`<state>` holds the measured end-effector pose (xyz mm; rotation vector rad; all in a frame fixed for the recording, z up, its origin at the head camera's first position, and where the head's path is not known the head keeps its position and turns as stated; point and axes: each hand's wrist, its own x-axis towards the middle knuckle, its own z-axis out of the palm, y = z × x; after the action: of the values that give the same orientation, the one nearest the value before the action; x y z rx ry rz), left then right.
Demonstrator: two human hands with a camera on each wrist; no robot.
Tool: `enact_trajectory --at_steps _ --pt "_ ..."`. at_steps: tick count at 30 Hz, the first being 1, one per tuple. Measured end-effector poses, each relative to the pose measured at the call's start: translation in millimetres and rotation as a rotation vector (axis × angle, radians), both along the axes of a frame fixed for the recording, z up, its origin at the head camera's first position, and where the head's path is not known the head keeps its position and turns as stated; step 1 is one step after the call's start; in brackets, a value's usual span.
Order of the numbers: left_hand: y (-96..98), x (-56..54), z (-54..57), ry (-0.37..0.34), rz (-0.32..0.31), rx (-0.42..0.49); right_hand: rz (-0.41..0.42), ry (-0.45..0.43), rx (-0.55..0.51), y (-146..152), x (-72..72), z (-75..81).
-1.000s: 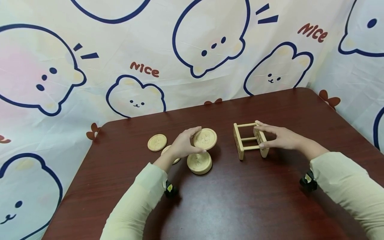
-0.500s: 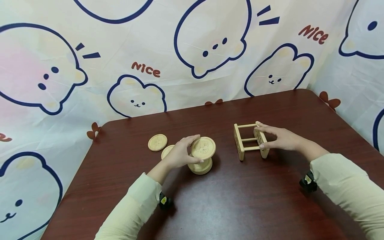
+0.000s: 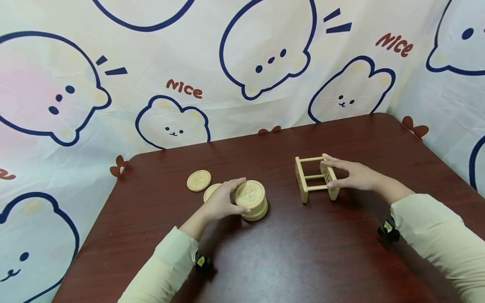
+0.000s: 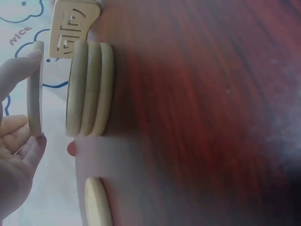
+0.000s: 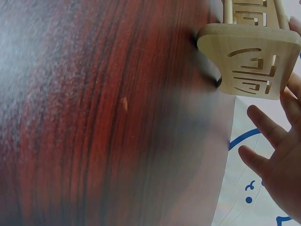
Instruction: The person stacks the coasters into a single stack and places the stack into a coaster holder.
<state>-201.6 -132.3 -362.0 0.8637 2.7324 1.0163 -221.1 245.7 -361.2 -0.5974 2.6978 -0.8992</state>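
My left hand (image 3: 219, 204) pinches a round pale wooden coaster (image 3: 250, 192) with a flower carved on its face, thumb on the near edge and fingers at the far edge. Just below it stands a stack of three similar coasters (image 4: 91, 89); the left wrist view shows a gap between the held coaster and the stack. To the right, a wooden coaster rack (image 3: 302, 183) with dowel bars and cut-out side panels stands on the table. My right hand (image 3: 358, 176) holds its right side panel (image 5: 249, 61) between thumb and index finger, while other fingers extend free.
Two more coasters lie left of the stack: one flat (image 3: 198, 180) further back, another (image 3: 210, 192) partly hidden behind my left hand. The dark red-brown table (image 3: 303, 252) meets a cloth backdrop (image 3: 242, 113) with cartoon bears along its back edge.
My left hand has brought its coaster down and slightly left, from behind the stack to over it. My right hand and the rack stay in place.
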Motion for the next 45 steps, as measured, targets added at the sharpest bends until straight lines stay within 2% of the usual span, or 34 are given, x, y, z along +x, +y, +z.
enact_trajectory --at_steps 12,22,32,45 --pt "-2.1 0.6 -10.0 0.018 -0.040 -0.027 0.004 -0.001 -0.006 0 3.3 5.7" --pt "0.0 3.3 -11.3 0.006 -0.031 -0.078 -0.004 -0.016 -0.012 1 1.8 3.7" --pt "0.0 3.7 -14.1 0.007 -0.030 -0.088 0.006 -0.009 -0.009 1 0.5 2.7" --pt "0.5 2.4 -15.5 -0.039 -0.018 -0.091 -0.007 -0.014 -0.007 1 0.4 0.9"
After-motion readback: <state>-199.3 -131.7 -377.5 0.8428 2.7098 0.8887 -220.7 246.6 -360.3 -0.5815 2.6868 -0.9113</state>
